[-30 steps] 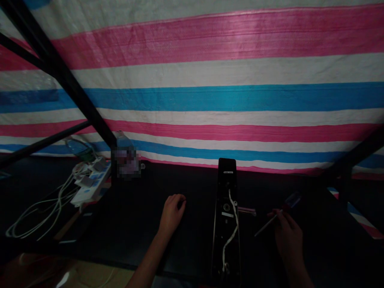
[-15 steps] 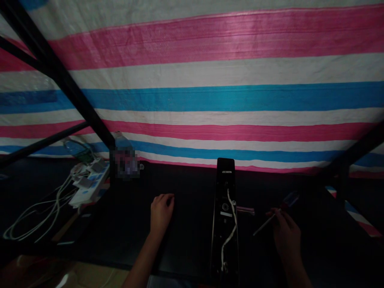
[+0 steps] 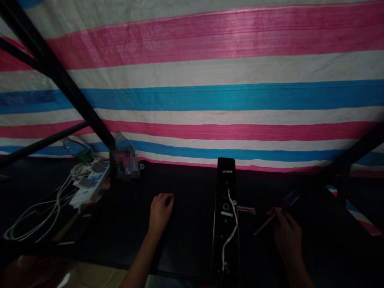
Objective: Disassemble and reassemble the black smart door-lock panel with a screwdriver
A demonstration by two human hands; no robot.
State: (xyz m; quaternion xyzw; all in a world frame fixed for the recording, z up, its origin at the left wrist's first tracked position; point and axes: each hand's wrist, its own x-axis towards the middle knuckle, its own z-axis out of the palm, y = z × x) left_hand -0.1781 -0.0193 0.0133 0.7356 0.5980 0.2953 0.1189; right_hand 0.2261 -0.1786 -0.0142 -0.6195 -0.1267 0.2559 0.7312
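My left hand (image 3: 160,211) rests on the black tabletop left of the device, its fingers loosely curled, a gap between thumb and forefinger, and nothing seen in it. In my right hand (image 3: 286,230) is a screwdriver (image 3: 265,225); its thin metal shaft points down and left, and its see-through handle (image 3: 291,199) extends up to the right. Between my hands lies a long black panel (image 3: 221,236), like a door lock's body, with a whitish cable (image 3: 235,224) along it. A pinkish metal bar (image 3: 246,209) sticks out from its right side, close to the screwdriver tip.
At left are a white power strip (image 3: 87,192) and coiled white cables (image 3: 57,212). A blurred-out object (image 3: 126,162) stands by a black metal post (image 3: 93,120); a clear bottle (image 3: 77,150) lies farther left. A striped plastic sheet (image 3: 210,98) hangs behind the table (image 3: 186,240).
The view has shifted very slightly. Both hands, the screwdriver and the black panel stay nearly where they were.
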